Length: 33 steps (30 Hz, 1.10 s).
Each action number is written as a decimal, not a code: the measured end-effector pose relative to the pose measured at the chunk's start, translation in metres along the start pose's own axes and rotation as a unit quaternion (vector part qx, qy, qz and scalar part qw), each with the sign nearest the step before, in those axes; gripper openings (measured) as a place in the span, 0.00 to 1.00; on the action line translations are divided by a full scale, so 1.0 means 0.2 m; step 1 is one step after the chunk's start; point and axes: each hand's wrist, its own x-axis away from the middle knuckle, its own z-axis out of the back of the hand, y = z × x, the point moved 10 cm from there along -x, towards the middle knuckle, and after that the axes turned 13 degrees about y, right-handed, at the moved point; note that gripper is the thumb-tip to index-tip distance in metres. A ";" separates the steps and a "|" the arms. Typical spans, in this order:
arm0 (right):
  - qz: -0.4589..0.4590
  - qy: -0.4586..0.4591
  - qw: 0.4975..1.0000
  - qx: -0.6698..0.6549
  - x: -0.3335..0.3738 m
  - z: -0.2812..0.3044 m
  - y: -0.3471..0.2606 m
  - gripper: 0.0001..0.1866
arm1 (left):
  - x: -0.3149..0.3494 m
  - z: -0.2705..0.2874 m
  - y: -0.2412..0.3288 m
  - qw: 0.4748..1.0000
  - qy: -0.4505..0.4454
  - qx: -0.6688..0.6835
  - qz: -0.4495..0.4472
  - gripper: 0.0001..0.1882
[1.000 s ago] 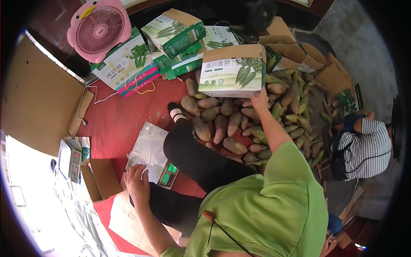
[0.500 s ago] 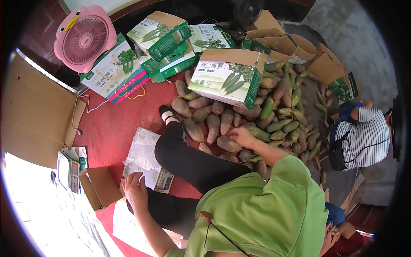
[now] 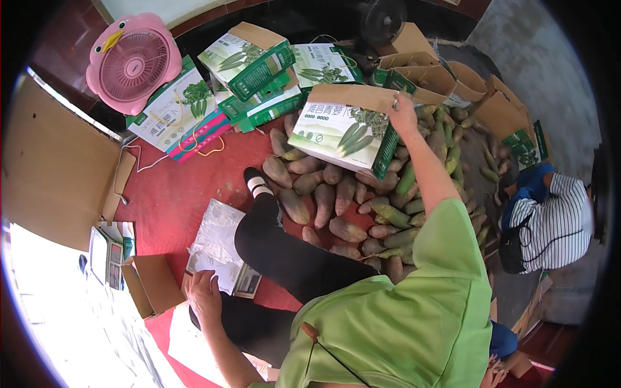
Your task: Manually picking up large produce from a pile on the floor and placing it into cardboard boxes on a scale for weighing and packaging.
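My right hand (image 3: 402, 115) reaches across the pile to the right rim of a white and green carton (image 3: 336, 132). Its fingers are closed at the carton's corner, partly hidden from view. The carton lies tilted on the heap of long radishes (image 3: 388, 215), which are green to brownish and dusty with soil. Over by my left knee, my left hand (image 3: 204, 299) hangs with loosely bent fingers and nothing visible in it. Close to it are a flat scale (image 3: 248, 282) under crumpled clear plastic (image 3: 218, 234) and a small open brown box (image 3: 152, 283).
A pink bird-shaped fan (image 3: 134, 64) stands at the back left beside stacked cartons (image 3: 249, 61). Open brown cartons (image 3: 417, 74) line the back right. Another person in a striped shirt (image 3: 559, 223) crouches at the right. A second scale (image 3: 107, 258) sits at the left.
My right hand has left a radish at the near edge of the pile and moved up and right to the carton's rim. My left hand has stayed almost still.
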 end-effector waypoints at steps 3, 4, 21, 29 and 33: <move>-0.027 -0.022 0.997 0.074 -0.10 -0.01 0.01 0.31 | 0.01 0.01 -0.01 1.000 -0.001 -0.009 0.005 0.07; -0.021 -0.026 0.996 0.087 -0.12 -0.02 0.02 0.33 | 0.00 0.01 -0.01 1.000 0.001 -0.010 0.008 0.07; -0.194 -0.278 0.935 -0.105 0.10 -0.08 0.46 0.18 | -0.01 -0.04 0.00 0.999 -0.026 -0.009 0.015 0.07; -0.300 -0.382 0.873 -0.047 0.41 0.12 0.17 0.11 | 0.00 -0.02 -0.01 1.000 -0.024 0.000 0.017 0.07; -0.290 -0.361 0.885 -0.058 0.46 0.14 0.10 0.11 | -0.01 0.00 0.01 1.000 -0.015 0.005 0.002 0.07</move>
